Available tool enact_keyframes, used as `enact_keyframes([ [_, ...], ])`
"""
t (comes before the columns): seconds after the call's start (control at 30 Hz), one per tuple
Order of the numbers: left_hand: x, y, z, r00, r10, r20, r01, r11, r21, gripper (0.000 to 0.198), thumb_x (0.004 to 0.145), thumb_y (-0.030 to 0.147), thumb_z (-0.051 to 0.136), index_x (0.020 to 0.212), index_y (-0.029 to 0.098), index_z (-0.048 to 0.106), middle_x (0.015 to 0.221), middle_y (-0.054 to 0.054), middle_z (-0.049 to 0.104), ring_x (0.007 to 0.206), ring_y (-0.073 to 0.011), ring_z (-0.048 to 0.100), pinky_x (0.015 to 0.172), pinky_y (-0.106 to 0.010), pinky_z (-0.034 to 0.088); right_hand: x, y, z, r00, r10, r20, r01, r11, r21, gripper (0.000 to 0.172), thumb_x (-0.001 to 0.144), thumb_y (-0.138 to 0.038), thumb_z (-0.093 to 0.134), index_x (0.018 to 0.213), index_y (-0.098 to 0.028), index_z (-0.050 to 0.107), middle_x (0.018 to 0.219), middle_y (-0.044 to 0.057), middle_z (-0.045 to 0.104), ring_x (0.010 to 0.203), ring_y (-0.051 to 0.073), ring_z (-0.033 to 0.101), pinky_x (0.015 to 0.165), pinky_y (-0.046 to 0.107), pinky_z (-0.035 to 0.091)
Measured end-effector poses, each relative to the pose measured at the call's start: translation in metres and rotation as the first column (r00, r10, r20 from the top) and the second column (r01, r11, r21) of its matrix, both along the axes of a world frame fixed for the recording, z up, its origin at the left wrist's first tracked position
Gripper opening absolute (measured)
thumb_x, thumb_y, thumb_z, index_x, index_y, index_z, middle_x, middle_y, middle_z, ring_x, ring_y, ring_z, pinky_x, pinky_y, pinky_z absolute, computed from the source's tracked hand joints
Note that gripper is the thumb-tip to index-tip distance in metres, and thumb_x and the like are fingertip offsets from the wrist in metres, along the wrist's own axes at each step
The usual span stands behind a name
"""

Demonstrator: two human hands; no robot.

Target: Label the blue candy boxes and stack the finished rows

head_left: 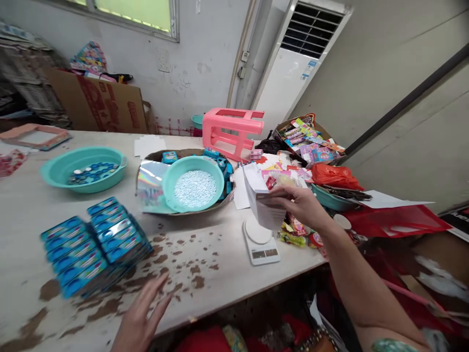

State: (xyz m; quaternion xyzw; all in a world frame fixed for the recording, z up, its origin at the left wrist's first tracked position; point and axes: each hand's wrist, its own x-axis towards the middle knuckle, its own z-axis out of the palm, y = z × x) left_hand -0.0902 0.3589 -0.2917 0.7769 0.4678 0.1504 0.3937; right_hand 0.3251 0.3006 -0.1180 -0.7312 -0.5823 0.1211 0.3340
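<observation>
My right hand (293, 199) grips a stack of white paper sheets (264, 208), held tilted above a white kitchen scale (261, 244). Near the table's front edge, my left hand (141, 313) hovers with its fingers apart and nothing in them. Beyond it on the left stand stacked small blue boxes (98, 244) in rows. A teal basin of small pale pellets (195, 189) rests on an open carton (150, 178) in the middle. Farther left sits another teal basin (88, 183) with blue and silvery pieces inside.
A pink plastic stool (232, 129) lies on its side at the back. Colourful small packets (311, 139) fill a box at the right rear. A red bag (335, 176) lies near the right edge. The tabletop (205, 234) has worn brown patches.
</observation>
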Motion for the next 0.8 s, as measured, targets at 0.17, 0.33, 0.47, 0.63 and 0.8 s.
enact_keyframes([
  [0.17,0.029,-0.011,0.101,0.910,-0.346,0.228,0.221,0.871,0.439,0.068,0.069,0.051,0.064,0.125,0.015,0.049,0.131,-0.014,0.048,0.123,-0.0299,0.041,0.104,-0.044,0.029,-0.146,-0.027,0.025,0.907,0.415,-0.072,-0.419,0.868,-0.266,0.022,0.081,-0.027,0.057,0.101,-0.022,0.054,0.081,-0.001,0.068,0.074,0.014,0.063,0.066,0.024,0.046],
  [0.33,-0.011,-0.040,0.056,0.893,-0.103,0.439,0.172,0.978,-0.119,0.022,0.082,0.032,0.048,0.079,0.016,0.063,0.076,-0.002,0.063,0.073,-0.0148,0.055,0.070,-0.023,0.042,-0.220,-0.033,-0.042,0.860,0.445,-0.249,-0.506,0.809,-0.301,0.050,0.074,-0.038,0.066,0.117,-0.021,0.045,0.096,0.003,0.066,0.081,0.016,0.061,0.070,0.025,0.046],
  [0.47,-0.064,-0.070,-0.038,0.848,0.314,0.426,-0.180,0.928,-0.326,0.019,0.076,0.033,0.052,0.068,0.016,0.054,0.067,0.001,0.055,0.067,-0.0132,0.049,0.065,-0.022,0.038,-0.241,-0.039,-0.128,0.889,0.453,-0.066,-0.424,0.760,-0.493,0.016,0.080,-0.035,0.059,0.077,-0.020,0.059,0.074,0.000,0.064,0.071,0.015,0.057,0.063,0.022,0.038],
  [0.63,-0.108,-0.085,-0.116,0.909,0.303,0.287,-0.176,0.902,-0.395,0.018,0.072,0.032,0.051,0.067,0.015,0.057,0.069,-0.001,0.057,0.072,-0.0160,0.051,0.071,-0.025,0.040,-0.275,-0.036,-0.204,0.849,0.522,0.079,-0.381,0.709,-0.593,0.010,0.081,-0.028,0.057,0.074,-0.021,0.059,0.076,0.001,0.065,0.074,0.016,0.056,0.059,0.023,0.028],
  [0.8,-0.127,-0.063,-0.141,0.966,0.227,0.122,-0.150,0.880,-0.450,0.020,0.067,0.030,0.050,0.067,0.014,0.060,0.069,-0.002,0.061,0.072,-0.0172,0.053,0.069,-0.027,0.039,-0.290,-0.012,-0.231,0.800,0.599,0.044,-0.433,0.627,-0.648,0.009,0.081,-0.028,0.057,0.076,-0.021,0.060,0.078,0.002,0.066,0.075,0.017,0.056,0.060,0.024,0.026],
])
